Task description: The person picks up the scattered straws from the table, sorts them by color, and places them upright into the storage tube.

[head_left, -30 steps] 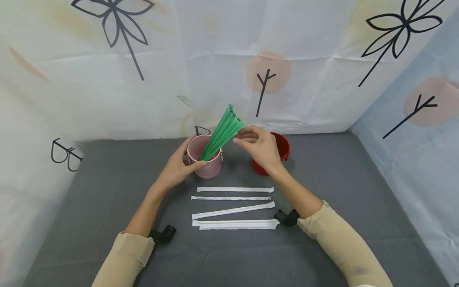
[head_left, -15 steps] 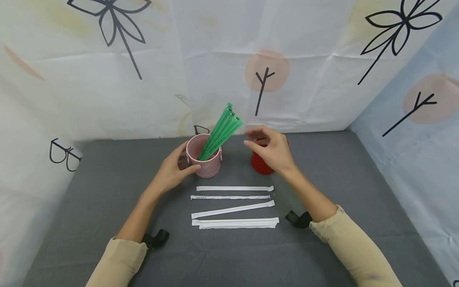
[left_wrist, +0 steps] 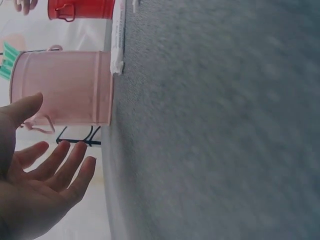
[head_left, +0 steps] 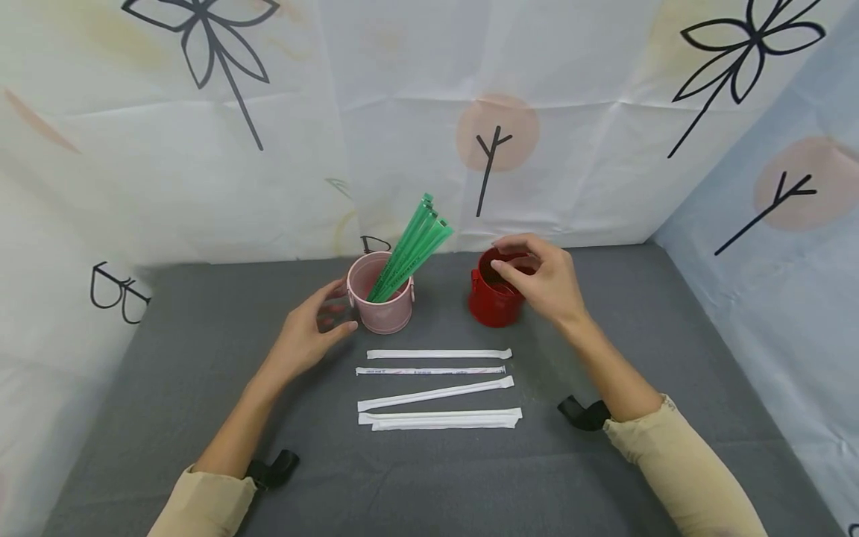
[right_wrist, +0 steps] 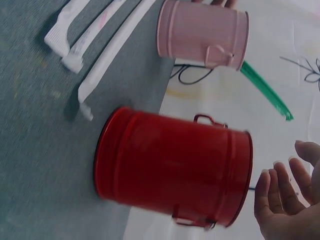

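Observation:
A small pink bucket [head_left: 385, 317] stands upright at the back, with a bundle of green straws [head_left: 409, 257] leaning to the right inside it. My left hand [head_left: 302, 335] is just left of this bucket, fingers spread and holding nothing; the left wrist view shows the thumb overlapping the pink wall [left_wrist: 65, 80]. To the right stands a red bucket [head_left: 493, 307]. Over its right rim is my right hand [head_left: 546, 280], fingers loosely bent with nothing between them. In the right wrist view these fingers are beside the mouth of the red bucket [right_wrist: 170, 165].
Several paper-wrapped straws lie crosswise in front of the buckets: a white one [head_left: 439, 354] at the back, a printed one [head_left: 429, 371], a slanted one [head_left: 436, 394] and a close group [head_left: 443, 420]. A patterned white cloth [head_left: 403, 134] hangs behind the grey table [head_left: 429, 485].
My left hand has let go of the pink bucket and drawn away to the left. My right hand has moved right, from beside the green straws to over the red bucket.

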Demonstrator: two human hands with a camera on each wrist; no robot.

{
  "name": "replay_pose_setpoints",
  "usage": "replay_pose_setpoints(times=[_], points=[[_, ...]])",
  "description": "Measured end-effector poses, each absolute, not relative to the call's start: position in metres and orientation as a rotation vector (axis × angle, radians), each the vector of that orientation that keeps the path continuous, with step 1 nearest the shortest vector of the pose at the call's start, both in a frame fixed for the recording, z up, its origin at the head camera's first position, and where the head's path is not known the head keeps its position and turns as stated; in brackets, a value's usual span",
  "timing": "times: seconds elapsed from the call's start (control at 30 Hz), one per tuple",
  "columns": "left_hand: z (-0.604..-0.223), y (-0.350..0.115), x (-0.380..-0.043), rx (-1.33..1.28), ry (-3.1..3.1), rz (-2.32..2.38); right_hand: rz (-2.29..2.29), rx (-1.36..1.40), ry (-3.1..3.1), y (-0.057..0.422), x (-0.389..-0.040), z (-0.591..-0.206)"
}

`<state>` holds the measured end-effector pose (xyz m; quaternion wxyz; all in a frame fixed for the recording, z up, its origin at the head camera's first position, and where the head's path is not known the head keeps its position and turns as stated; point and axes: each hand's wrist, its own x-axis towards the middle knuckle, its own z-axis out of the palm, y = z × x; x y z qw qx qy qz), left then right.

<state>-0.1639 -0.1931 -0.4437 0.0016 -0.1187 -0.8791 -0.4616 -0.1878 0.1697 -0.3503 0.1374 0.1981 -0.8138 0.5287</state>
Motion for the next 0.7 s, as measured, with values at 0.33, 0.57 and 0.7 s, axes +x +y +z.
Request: replay_pose_setpoints(times=[0.33, 0.57, 0.7], points=[[-0.451, -0.198, -0.151, -0.398, -2.827, -1.406, 1.438, 0.489, -2.335, 0.187, -0.185, -0.347], [-0.455, -0.191, -0.146, -0.426, -2.858, -1.467, 1.397, 0.478, -2.332, 0.196, -0.185, -0.353], [-0.457, -0.187, -0.145, -0.484, -2.871, -1.546, 1.405, 0.461, -2.352, 0.199, -0.183, -0.355]])
